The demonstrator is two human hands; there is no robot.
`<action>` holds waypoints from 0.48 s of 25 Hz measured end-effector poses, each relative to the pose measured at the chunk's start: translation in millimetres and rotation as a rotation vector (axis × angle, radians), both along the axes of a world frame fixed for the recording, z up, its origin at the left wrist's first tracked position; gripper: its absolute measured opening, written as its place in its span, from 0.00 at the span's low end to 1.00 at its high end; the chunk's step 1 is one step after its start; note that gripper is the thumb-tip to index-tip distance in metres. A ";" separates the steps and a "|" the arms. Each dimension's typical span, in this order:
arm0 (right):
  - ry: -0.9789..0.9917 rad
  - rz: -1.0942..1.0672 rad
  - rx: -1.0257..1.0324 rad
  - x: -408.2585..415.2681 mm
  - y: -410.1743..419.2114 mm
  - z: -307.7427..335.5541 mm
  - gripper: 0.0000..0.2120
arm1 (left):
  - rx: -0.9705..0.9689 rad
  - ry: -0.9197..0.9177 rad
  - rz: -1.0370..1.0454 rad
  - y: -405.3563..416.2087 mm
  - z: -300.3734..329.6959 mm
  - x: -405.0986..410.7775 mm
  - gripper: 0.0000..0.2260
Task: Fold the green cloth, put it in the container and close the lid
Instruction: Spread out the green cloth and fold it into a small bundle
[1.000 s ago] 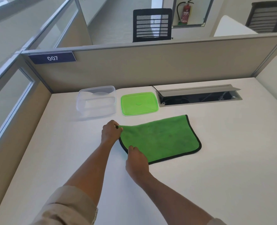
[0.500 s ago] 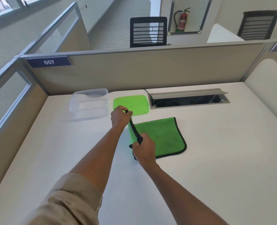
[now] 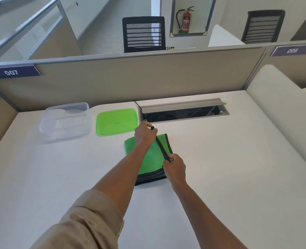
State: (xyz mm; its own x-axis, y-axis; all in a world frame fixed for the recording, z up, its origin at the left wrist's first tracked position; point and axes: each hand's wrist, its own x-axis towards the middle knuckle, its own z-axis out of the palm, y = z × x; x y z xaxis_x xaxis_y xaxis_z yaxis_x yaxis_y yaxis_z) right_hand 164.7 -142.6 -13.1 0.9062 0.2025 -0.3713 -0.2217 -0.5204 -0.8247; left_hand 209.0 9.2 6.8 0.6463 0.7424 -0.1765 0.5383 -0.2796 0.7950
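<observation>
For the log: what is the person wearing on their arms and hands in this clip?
Both hands are bare: no gloves, rings or watch can be seen on the left hand or the right hand. The left arm has a beige sleeve rolled up near the elbow, forearm uncovered. The right forearm is uncovered as far as the frame shows.

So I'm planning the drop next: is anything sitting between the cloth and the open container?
Only the green lid, lying flat between the green cloth and the clear container. It is low, so the cloth could probably pass over it.
</observation>
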 end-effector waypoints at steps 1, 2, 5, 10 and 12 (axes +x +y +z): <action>0.007 -0.006 0.002 4.9 -3.9 -3.4 0.12 | -0.001 0.007 0.001 -3.6 -3.4 3.9 0.09; 0.008 -0.017 0.007 9.1 -7.4 -7.1 0.13 | -0.004 0.011 0.001 -6.3 -7.1 7.4 0.09; 0.008 -0.025 0.006 21.2 -16.7 -21.4 0.14 | 0.001 0.020 0.004 -15.4 -20.4 20.0 0.09; -0.049 -0.024 -0.015 27.2 -25.6 -39.6 0.15 | -0.016 -0.006 0.015 -29.7 -31.5 30.7 0.10; -0.104 -0.033 -0.035 23.7 -27.0 -39.9 0.15 | -0.067 -0.042 -0.017 -34.6 -34.0 28.6 0.13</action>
